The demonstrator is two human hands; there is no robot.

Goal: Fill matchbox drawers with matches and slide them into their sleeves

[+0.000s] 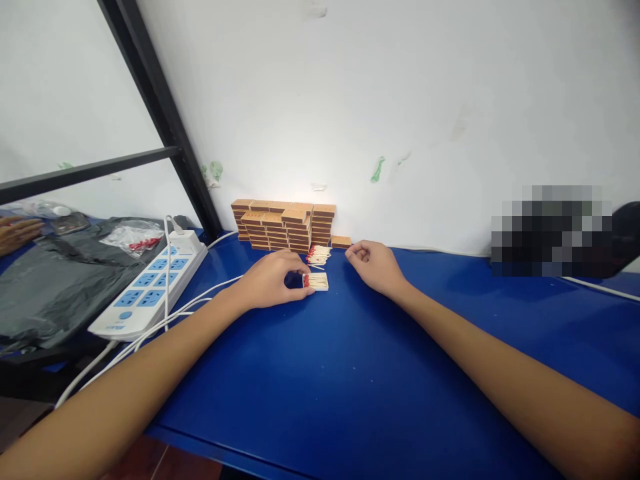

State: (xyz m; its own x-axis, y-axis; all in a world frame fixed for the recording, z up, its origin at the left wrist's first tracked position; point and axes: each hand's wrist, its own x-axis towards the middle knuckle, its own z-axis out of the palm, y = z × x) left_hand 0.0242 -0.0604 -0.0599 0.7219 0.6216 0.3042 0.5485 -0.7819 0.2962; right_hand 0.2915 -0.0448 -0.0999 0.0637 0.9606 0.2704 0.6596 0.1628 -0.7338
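My left hand (274, 280) grips the left end of a small white matchbox tray (323, 288) between thumb and fingers. Red-headed matches (315, 281) lie side by side in that tray. Just behind it, a loose pile of matches (319, 255) rests on the table. My right hand (376, 265) is curled closed to the right of the pile, and whether its fingers hold anything is hidden. Beyond my right fingers sits a single matchbox (341, 241). Stacked matchboxes (277, 230) stand against the wall behind my left hand.
A white power strip (150, 287) with cables lies on the left of the blue table (320, 387). Past a black metal frame (165, 120) are a dark plastic sheet (65, 280), a clear bag (133, 237) and another person's hand (19, 233). A blurred dark object (555, 233) stands at right.
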